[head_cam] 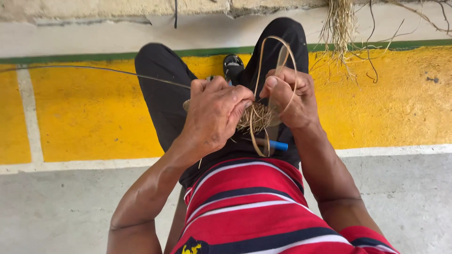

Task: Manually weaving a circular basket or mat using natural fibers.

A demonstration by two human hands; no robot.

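Looking down from my head camera, I see both hands close together over my lap. My left hand (214,113) is closed on a small bundle of dry straw (254,117), fingers curled round it. My right hand (289,96) pinches a long strand (275,42) that loops up above my knuckles and back down into the bundle. A blue pen (275,145) lies on my black trousers (162,94), just under the straw. More loose straw (339,23) hangs by the wall beyond the yellow floor (94,113).
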